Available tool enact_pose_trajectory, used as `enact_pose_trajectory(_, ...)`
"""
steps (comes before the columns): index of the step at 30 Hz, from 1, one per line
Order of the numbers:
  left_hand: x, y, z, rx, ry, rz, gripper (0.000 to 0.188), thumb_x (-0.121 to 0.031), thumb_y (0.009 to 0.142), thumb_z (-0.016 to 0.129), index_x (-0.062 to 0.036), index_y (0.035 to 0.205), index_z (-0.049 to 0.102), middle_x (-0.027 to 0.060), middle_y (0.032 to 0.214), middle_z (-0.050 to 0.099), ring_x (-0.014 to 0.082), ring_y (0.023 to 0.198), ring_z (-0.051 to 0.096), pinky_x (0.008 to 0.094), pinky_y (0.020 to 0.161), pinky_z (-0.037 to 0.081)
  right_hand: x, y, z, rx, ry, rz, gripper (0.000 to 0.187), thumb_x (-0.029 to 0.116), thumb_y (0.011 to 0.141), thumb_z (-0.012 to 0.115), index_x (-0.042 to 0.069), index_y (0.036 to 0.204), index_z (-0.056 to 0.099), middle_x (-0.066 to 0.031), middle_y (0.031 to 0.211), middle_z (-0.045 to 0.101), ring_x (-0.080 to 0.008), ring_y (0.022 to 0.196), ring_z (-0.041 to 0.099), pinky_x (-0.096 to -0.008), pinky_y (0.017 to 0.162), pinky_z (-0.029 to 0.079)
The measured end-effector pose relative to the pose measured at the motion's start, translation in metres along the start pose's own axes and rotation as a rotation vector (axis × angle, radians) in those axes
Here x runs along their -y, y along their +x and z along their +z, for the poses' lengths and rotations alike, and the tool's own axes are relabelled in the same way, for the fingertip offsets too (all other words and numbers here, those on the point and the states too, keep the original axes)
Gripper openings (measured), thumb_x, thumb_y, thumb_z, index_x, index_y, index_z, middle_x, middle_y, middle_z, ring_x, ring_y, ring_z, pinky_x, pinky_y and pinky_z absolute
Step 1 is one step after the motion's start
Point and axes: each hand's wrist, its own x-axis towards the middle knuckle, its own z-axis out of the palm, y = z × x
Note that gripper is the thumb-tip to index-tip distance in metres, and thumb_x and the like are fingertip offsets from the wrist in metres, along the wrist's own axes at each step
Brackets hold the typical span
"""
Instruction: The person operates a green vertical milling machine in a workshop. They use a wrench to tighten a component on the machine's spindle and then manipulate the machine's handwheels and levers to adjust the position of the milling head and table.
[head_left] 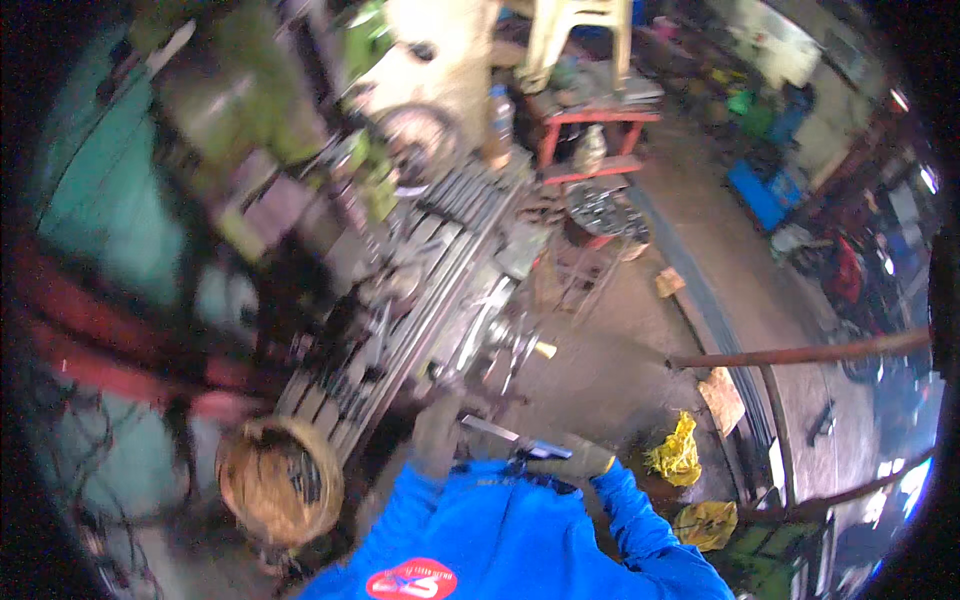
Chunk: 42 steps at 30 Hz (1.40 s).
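Observation:
My right hand [585,459], in a dark glove with a yellow cuff edge, is closed around a caliper-like tool in front of my chest. This caliper [490,428] has a flat silver bar pointing left and a dark and blue body near the fingers. My left hand [436,435], also gloved, is raised beside the bar's end, close to the machine table's edge. Its fingers are smeared by motion, so their closing does not show. The long slotted machine table [400,345] runs diagonally ahead, with blurred metal parts and tools on it.
A round basin [325,450] with brown contents stands at the left. Crank handles [515,345] jut from the machine. Crumpled yellow bags [677,450] lie right. A red stand [600,118] bears a plastic stool [580,25]. A rusty bar [800,352] crosses the right side.

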Motion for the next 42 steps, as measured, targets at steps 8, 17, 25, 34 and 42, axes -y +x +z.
enact_pose_trajectory(8,-0.034,-0.01,0.032,-0.122,-1.284,-0.227,0.024,-0.025,0.1,0.049,-0.0054,0.11,0.06,0.0064,0.086,0.062,0.0205,0.081,0.064,0.0399,0.069,0.055,0.009,0.01,0.026,-0.013,0.125,-0.125,0.05,0.028,0.091,0.072,0.01,0.135,0.057,-0.0106,0.129,0.061,-0.0206,0.112,0.058,-0.0354,0.098,0.048)
enact_pose_trajectory(17,-0.04,0.006,0.067,-0.046,-1.099,-0.385,0.028,-0.033,0.1,0.052,-0.0072,0.109,0.06,0.004,0.083,0.061,0.0158,0.076,0.063,0.0338,0.061,0.056,0.065,-0.024,0.036,-0.009,0.375,-0.231,0.047,0.024,0.087,0.076,0.004,0.127,0.061,-0.0075,0.118,0.067,-0.0156,0.106,0.06,-0.0328,0.095,0.049)
enact_pose_trajectory(25,-0.039,0.003,0.101,0.153,-0.861,-0.46,0.028,-0.033,0.1,0.052,-0.0075,0.109,0.06,0.0038,0.083,0.061,0.0152,0.075,0.063,0.0325,0.06,0.056,0.067,-0.032,0.037,0.001,0.64,-0.336,0.042,0.027,0.079,0.077,0.001,0.11,0.066,-0.0042,0.095,0.068,-0.0114,0.088,0.059,-0.0316,0.079,0.05)
enact_pose_trajectory(34,-0.021,-0.026,0.07,0.49,-0.753,-0.42,0.029,-0.034,0.099,0.053,-0.0078,0.109,0.06,0.0035,0.084,0.061,0.0146,0.075,0.063,0.0309,0.058,0.056,0.037,-0.014,0.095,-0.327,0.539,-0.459,0.06,0.061,0.083,0.068,0.003,0.099,0.064,-0.0001,0.087,0.061,-0.0116,0.084,0.053,-0.03,0.075,0.045)
enact_pose_trajectory(42,0.008,-0.042,0.03,0.75,-0.679,-0.368,0.03,-0.035,0.099,0.054,-0.0081,0.109,0.06,0.0033,0.084,0.061,0.014,0.074,0.063,0.0296,0.057,0.055,0.063,-0.033,0.169,-0.979,0.344,-0.173,0.058,0.052,0.093,0.058,0.002,0.123,0.057,-0.0131,0.112,0.063,-0.0259,0.105,0.057,-0.0401,0.093,0.045)
